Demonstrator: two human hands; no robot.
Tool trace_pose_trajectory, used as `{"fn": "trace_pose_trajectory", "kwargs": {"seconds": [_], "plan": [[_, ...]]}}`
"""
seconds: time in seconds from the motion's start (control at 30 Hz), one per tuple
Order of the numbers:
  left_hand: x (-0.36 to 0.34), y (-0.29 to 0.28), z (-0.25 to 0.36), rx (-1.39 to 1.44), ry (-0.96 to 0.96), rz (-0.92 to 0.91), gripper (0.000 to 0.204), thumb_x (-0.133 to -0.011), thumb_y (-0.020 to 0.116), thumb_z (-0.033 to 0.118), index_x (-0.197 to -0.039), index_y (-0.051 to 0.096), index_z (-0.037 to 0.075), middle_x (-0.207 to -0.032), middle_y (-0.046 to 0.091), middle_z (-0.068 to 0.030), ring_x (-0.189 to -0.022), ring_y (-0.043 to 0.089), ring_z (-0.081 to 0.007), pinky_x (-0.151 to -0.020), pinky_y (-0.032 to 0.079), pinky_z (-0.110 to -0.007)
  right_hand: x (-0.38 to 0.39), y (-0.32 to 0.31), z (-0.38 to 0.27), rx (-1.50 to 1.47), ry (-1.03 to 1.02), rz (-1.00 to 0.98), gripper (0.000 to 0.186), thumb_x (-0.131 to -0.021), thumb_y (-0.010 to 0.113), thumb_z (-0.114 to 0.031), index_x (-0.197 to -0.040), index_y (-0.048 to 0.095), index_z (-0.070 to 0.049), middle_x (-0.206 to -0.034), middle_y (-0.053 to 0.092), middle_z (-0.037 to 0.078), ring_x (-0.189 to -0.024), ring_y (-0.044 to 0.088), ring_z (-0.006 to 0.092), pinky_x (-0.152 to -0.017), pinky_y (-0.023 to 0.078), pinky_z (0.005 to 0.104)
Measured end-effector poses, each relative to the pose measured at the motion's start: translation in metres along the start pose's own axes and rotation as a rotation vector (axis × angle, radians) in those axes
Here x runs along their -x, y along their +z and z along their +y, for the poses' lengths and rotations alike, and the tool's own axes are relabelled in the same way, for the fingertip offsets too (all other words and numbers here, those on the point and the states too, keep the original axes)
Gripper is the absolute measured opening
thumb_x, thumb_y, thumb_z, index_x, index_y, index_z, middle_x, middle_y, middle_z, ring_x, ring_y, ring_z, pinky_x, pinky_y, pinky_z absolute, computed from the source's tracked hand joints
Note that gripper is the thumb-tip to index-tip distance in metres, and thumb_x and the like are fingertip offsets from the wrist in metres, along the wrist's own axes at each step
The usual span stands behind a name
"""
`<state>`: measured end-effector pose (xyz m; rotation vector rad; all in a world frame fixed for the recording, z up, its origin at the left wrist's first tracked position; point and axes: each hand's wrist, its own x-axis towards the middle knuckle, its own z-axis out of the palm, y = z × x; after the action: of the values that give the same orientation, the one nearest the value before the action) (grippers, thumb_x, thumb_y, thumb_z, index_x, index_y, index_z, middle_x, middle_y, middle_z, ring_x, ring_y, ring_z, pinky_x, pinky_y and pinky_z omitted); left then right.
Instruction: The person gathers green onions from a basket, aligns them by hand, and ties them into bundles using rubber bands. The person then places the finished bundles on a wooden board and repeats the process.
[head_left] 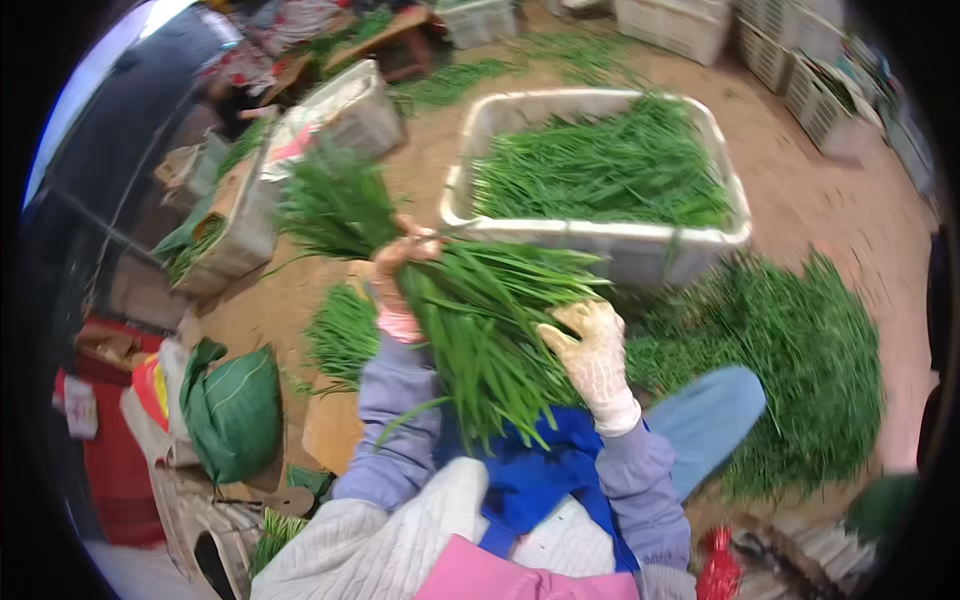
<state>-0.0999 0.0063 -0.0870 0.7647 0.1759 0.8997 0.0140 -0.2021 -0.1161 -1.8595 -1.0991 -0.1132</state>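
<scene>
My left hand (392, 268) grips a large bunch of garlic chives (475, 300) around its middle, in front of my lap. One end of the bunch spreads to the upper left, blurred by motion. Long flat green blades fan out to the right and hang down over my blue apron (545, 475). At the right side of these blades is my right hand (592, 350) in a whitish glove, thumb apart from the fingers, holding nothing I can see. A smaller pile of green stalks (342, 335) lies just left of my left forearm.
Ahead stands a white plastic crate (455, 190) of loose greens. A big heap of greens (800, 370) covers the floor by my right knee. To the left are another crate (235, 250) and a tied green sack (230, 410). More crates (675, 25) line the back.
</scene>
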Motion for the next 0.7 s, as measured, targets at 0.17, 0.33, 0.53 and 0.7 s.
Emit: {"fn": "trace_pose_trajectory", "kwargs": {"seconds": [0.17, 0.33, 0.53, 0.7], "plan": [[-0.015, 0.019, 0.005, 0.009, 0.008, -0.001, 0.031, -0.074, 0.059, 0.011, -0.101, 0.053, -0.003, -0.069, 0.051, -0.0074, -0.072, 0.051, -0.0220, -0.074, 0.043, -0.032, -0.002, 0.020, 0.008, -0.853, 0.456, 0.001, 0.006, -0.074, 0.068, -0.006, -0.078, 0.066, -0.003, -0.076, 0.062, 0.004, -0.072, 0.056, 0.0144, -0.072, 0.044, 0.0278], [-0.012, 0.001, 0.008, 0.046, 0.119, -0.054, 0.033, -0.076, 0.059, 0.013, -0.105, 0.051, -0.001, -0.066, 0.047, -0.0039, -0.069, 0.049, -0.0205, -0.081, 0.045, -0.040, 0.018, -0.023, 0.040, -1.652, 0.470, 0.133, 0.004, -0.078, 0.064, -0.001, -0.082, 0.065, 0.001, -0.077, 0.062, 0.003, -0.074, 0.055, 0.0095, -0.072, 0.043, 0.0239], [-0.006, -0.020, -0.008, 0.175, 0.085, -0.110, 0.024, -0.078, 0.058, 0.013, -0.099, 0.058, 0.000, -0.068, 0.049, -0.0042, -0.069, 0.052, -0.0205, -0.084, 0.044, -0.037, 0.033, -0.072, 0.073, -1.125, 0.544, -0.075, 0.010, -0.081, 0.061, -0.009, -0.080, 0.063, 0.001, -0.078, 0.058, 0.006, -0.078, 0.053, 0.0147, -0.082, 0.041, 0.0281], [-0.013, 0.001, 0.005, 0.159, 0.137, -0.203, 0.024, -0.082, 0.054, 0.011, -0.104, 0.052, 0.002, -0.066, 0.047, -0.0005, -0.068, 0.049, -0.0153, -0.087, 0.040, -0.034, 0.027, -0.098, 0.065, -1.223, 0.333, 0.260, 0.022, -0.089, 0.057, -0.023, -0.083, 0.060, -0.002, -0.080, 0.057, 0.008, -0.083, 0.054, 0.0191, -0.090, 0.041, 0.0358]]}}
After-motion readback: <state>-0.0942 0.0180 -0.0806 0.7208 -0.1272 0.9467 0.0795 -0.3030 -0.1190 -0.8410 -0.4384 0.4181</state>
